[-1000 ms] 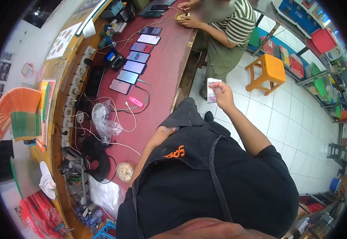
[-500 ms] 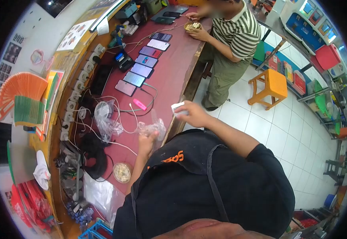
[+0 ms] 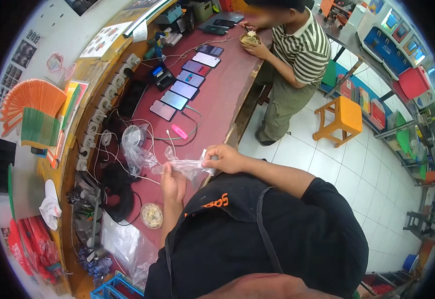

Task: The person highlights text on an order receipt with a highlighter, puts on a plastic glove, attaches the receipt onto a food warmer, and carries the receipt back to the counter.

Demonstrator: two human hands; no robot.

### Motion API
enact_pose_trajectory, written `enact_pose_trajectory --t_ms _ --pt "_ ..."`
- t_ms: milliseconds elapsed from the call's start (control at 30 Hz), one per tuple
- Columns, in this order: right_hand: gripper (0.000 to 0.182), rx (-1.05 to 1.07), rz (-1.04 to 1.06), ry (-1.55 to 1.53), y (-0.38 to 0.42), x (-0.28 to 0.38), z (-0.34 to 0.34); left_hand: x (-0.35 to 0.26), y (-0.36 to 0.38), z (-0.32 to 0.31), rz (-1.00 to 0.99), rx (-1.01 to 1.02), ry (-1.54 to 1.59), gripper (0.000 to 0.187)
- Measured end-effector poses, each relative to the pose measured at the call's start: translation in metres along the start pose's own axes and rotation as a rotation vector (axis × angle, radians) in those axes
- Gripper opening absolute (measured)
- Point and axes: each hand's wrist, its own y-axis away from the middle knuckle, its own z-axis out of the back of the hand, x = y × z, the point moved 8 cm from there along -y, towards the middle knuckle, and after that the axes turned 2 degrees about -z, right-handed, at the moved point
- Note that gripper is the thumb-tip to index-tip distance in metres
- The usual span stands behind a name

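Observation:
A crumpled clear plastic bag (image 3: 190,168) is stretched between my two hands over the front edge of the red counter. My left hand (image 3: 173,184) pinches its left end. With fingers and thumb together, my right hand (image 3: 225,159) grips the other end, and a small white item (image 3: 205,153) shows beside those fingertips, partly hidden. A pink highlighter (image 3: 179,131) lies beyond the bag on the counter, near a white cable tip. Another clear bag (image 3: 136,149) rests to the left, and a round tub of food (image 3: 151,216) sits beside my left forearm.
Several phones (image 3: 183,89) lie in a row on the red counter (image 3: 217,107), with a black card terminal (image 3: 162,76) alongside. Sockets and cables line the left side. Across the counter, a person in a striped shirt (image 3: 305,50) holds a bowl. An orange stool (image 3: 340,119) stands on the floor.
My right hand has moved left and down to the bag and now grips it. The bag is drawn out between both hands. The other person's head has come further into view.

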Motion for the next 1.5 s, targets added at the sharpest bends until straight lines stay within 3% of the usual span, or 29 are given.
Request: enact_pose_trajectory --t_ms 100,167,233,267,333,400,467,500,567,600,667,800,867,933,1067,1133,1200,1267,1300,1333,1400,1500 --pt "0.021 0.091 0.011 -0.024 0.001 -0.008 -0.015 -0.007 0.006 0.014 -0.02 -0.022 0.032 0.025" --pt "0.021 0.114 0.047 0.033 -0.001 -0.014 -0.022 -0.014 0.009 0.035 -0.057 -0.148 -0.06 0.031" --pt "0.023 0.121 -0.066 -0.281 -0.003 -0.024 -0.024 -0.018 0.009 0.036 -0.018 -0.118 0.029 0.033" --pt "0.023 0.121 -0.064 -0.281 -0.004 -0.026 -0.022 -0.019 0.009 0.036 0.027 -0.093 0.114 0.035" --pt "0.026 0.059 -0.196 -0.01 -0.009 -0.035 -0.007 -0.025 0.005 0.037 -0.012 -0.037 0.108 0.037" --pt "0.028 0.079 -0.176 0.136 -0.013 -0.044 -0.013 -0.035 0.004 0.065 -0.182 -0.382 -0.011 0.034" --pt "0.03 0.112 0.114 0.322 -0.016 -0.032 -0.031 -0.031 0.004 0.057 -0.24 -0.344 -0.133 0.028" --pt "0.03 0.109 0.116 0.322 -0.02 -0.025 -0.034 -0.031 0.005 0.048 -0.296 -0.305 -0.255 0.024" --pt "0.03 0.252 -0.106 0.194 -0.028 -0.022 -0.049 -0.025 0.016 0.016 -0.296 -0.274 -0.274 0.02" --pt "0.03 0.247 -0.105 0.197 -0.031 -0.022 -0.052 -0.025 0.02 0.005 -0.295 -0.247 -0.293 0.02" --pt "0.029 0.104 -0.184 -0.128 -0.037 -0.031 -0.047 -0.025 0.02 0.01 -0.252 -0.148 -0.18 0.026" --pt "0.027 0.129 -0.16 -0.283 -0.043 -0.044 -0.047 -0.037 0.028 0.022 -0.25 -0.14 -0.161 0.03" --pt "0.025 0.118 -0.159 -0.616 -0.039 -0.028 -0.047 -0.044 0.032 0.019 -0.263 -0.136 -0.175 0.032" --pt "0.025 0.113 -0.166 -0.664 -0.036 -0.011 -0.045 -0.049 0.033 0.011 -0.284 -0.114 -0.114 0.033" --pt "0.023 0.104 -0.105 -0.556 -0.043 -0.005 -0.047 -0.07 0.019 0.045 -0.24 -0.041 -0.297 0.03" --pt "0.022 0.078 -0.085 -0.516 -0.047 0.004 -0.042 -0.096 0.019 0.065 -0.31 -0.154 -1.074 0.026" --pt "0.024 -0.02 0.118 0.028 -0.055 0.033 -0.029 -0.102 0.025 0.069 -0.336 -0.202 -1.109 0.022" --pt "0.029 -0.07 0.172 0.022 -0.06 0.051 -0.028 -0.114 0.035 0.067 -0.384 -0.28 -1.19 0.015" --pt "0.031 -0.011 0.113 0.123 -0.063 0.049 -0.034 -0.105 0.037 0.044 -0.414 -0.176 -1.059 0.014" --pt "0.033 0.055 0.053 0.227 -0.065 0.045 -0.041 -0.098 0.037 0.033 -0.411 -0.194 -1.052 0.014" --pt "0.036 0.086 0.083 0.339 -0.065 0.042 -0.058 -0.056 0.032 0.006 -0.138 0.115 -0.873 0.018" --pt "0.037 0.098 0.116 0.482 -0.055 0.031 -0.08 -0.029 0.032 -0.013 -0.057 0.143 -0.758 0.021"
